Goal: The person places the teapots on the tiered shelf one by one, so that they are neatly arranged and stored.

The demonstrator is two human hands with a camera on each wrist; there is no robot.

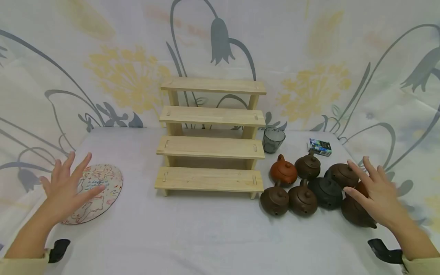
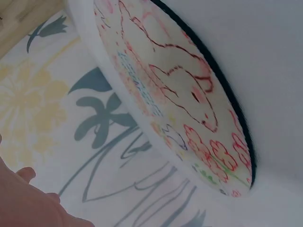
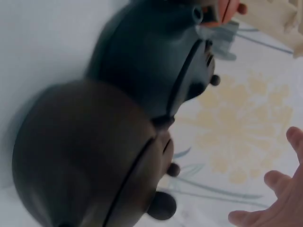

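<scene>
My left hand [image 1: 67,193], fingers spread, hovers over a round mat [image 1: 108,187] decorated with red line drawings and blue writing. In the left wrist view the mat [image 2: 189,90] shows a dark edge, and nothing is in the palm. On the other side, my right hand [image 1: 381,198] is also spread, above the right end of a group of clay teapots. Nearest it are a brown teapot [image 1: 355,212] and a black teapot [image 1: 326,194]; part of a reddish one beneath the fingers is hidden. The right wrist view has a brown teapot [image 3: 80,151] close up, apart from the fingers.
A stepped wooden stand [image 1: 209,179] with several bare shelves occupies the middle. To its right are a grey glass cup [image 1: 273,140], a small printed box [image 1: 319,147], an orange-red teapot [image 1: 283,172] and several brown teapots. A flower-patterned cloth [image 1: 292,46] hangs behind the white tabletop [image 1: 206,236].
</scene>
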